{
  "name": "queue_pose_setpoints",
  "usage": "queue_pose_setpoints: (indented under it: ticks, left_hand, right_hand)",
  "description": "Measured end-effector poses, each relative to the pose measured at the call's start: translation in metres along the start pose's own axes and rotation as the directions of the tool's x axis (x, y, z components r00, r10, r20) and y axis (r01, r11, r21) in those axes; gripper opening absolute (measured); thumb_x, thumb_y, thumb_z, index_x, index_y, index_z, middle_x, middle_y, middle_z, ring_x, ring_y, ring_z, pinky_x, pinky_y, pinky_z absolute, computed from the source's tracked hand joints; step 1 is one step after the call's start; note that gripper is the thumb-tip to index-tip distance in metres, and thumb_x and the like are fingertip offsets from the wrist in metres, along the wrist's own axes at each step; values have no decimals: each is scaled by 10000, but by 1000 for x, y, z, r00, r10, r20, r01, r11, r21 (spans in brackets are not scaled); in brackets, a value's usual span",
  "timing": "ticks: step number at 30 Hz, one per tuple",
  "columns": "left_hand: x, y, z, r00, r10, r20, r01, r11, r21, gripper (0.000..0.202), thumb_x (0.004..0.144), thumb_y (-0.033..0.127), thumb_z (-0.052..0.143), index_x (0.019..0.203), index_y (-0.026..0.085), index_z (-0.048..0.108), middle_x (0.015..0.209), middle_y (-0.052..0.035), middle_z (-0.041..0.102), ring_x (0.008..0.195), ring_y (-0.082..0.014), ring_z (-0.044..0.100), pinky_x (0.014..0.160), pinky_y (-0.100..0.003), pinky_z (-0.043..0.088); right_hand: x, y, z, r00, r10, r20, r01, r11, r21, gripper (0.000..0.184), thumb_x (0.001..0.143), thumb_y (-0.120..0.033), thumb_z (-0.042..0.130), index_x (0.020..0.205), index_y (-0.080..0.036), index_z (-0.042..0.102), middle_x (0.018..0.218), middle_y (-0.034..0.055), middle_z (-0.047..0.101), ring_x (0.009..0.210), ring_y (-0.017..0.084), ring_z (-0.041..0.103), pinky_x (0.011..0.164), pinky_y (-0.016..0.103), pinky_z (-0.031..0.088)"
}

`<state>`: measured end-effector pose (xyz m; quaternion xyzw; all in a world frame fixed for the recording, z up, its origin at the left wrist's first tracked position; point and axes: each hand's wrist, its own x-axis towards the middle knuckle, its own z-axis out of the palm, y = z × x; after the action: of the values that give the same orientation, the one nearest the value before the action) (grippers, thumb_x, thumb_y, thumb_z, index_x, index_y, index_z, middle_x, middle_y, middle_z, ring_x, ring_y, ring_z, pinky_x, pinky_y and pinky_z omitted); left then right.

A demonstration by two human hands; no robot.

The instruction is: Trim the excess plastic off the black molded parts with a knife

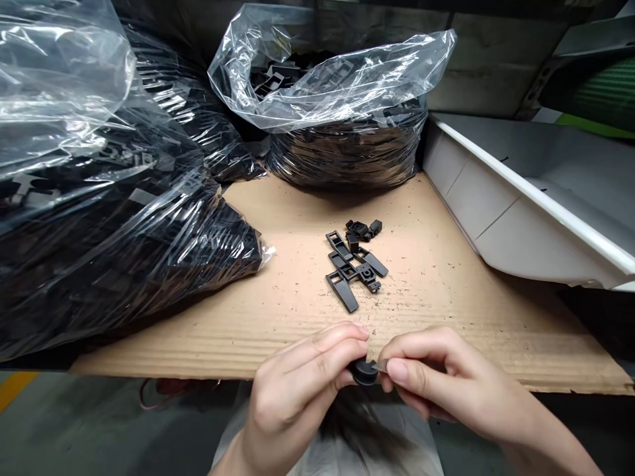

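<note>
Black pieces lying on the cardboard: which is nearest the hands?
The tapered flat piece, holed at its far end, just beyond the left hand; others lie farther back.

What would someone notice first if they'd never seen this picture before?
Probably the big shiny left bag and the back bag at the middle, both full of black bits. Then the hands at the front: the left hand holds a round black piece, and the right hand pinches a small thin piece beside it. Beyond them, loose black parts lie on the cardboard.

Disc (365, 373) between hands (297, 383); parts (343, 293) beyond, on cardboard (426, 277); bags (347, 155) left and behind; tray (489, 198) right.
</note>
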<state>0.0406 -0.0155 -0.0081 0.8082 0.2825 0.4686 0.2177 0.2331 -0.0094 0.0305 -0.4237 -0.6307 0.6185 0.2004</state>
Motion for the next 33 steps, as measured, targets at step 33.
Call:
queue_pose_setpoints:
  ticks: [33]
  left_hand:
    - [10,9,-1,906,-421,-42,408,896,-178,205,765,207,619,968,204,651,638,21,714,545,-126,659,499,-144,531]
  right_hand:
    - [1,8,37,729,-145,-669,72,988,-136,327,819,-388,474,556,-194,463,499,-42,390,462,87,399,423,196,335]
